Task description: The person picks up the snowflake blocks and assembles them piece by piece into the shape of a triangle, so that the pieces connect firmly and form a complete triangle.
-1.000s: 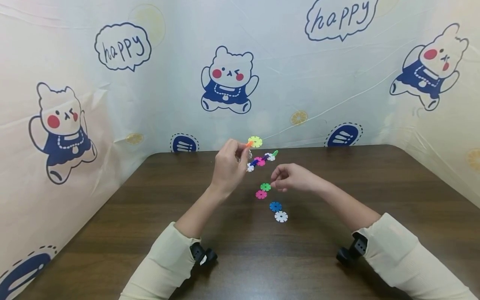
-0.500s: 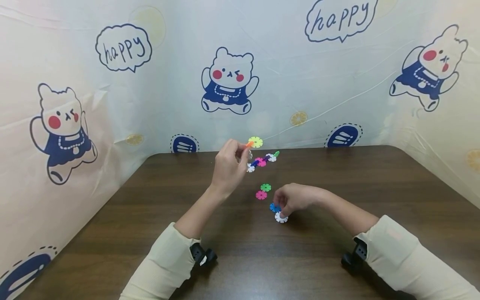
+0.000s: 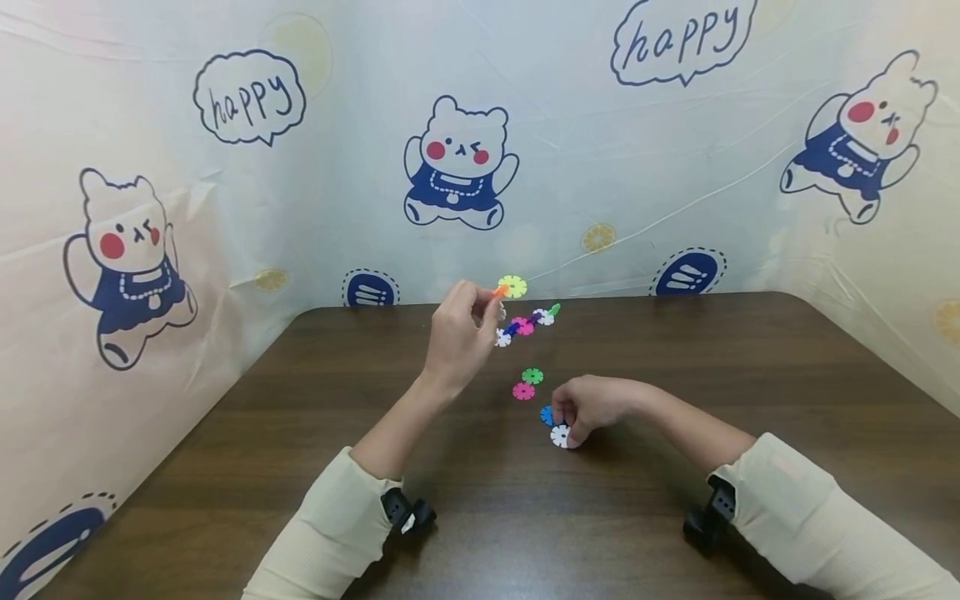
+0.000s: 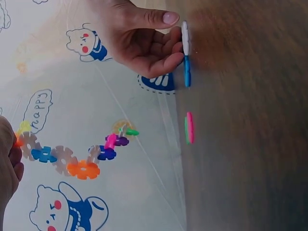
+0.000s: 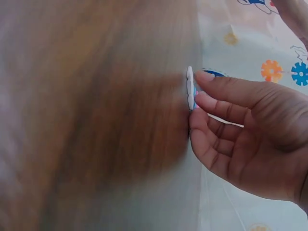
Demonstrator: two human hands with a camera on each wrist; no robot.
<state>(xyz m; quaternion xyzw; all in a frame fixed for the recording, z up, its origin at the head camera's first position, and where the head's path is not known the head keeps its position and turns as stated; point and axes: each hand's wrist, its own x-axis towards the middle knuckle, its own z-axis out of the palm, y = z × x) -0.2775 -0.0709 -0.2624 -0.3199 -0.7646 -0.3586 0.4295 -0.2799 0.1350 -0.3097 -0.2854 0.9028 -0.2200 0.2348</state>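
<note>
My left hand (image 3: 463,333) holds up one end of a chain of interlocking plastic snowflake discs, pinching it near an orange disc (image 3: 502,291) and a yellow disc (image 3: 514,287). The chain hangs in the air, with several white, blue, orange, pink and purple discs (image 4: 83,169) and a green one (image 4: 133,132) at the far end. On the table, my right hand (image 3: 597,405) pinches at the edge of a loose white snowflake disc (image 3: 559,437) with thumb and fingers. A blue disc (image 3: 547,415) lies against that white one, partly hidden by the fingers.
Farther back on the wooden table (image 3: 315,467) lie a green disc (image 3: 532,377) and a pink disc (image 3: 523,391), side by side. A printed cloth (image 3: 330,192) hangs behind the table's far edge.
My right hand has come down and nearer from beside the green disc to the white disc, and its thumb has shifted to that disc's right edge. The left hand stays with the chain.
</note>
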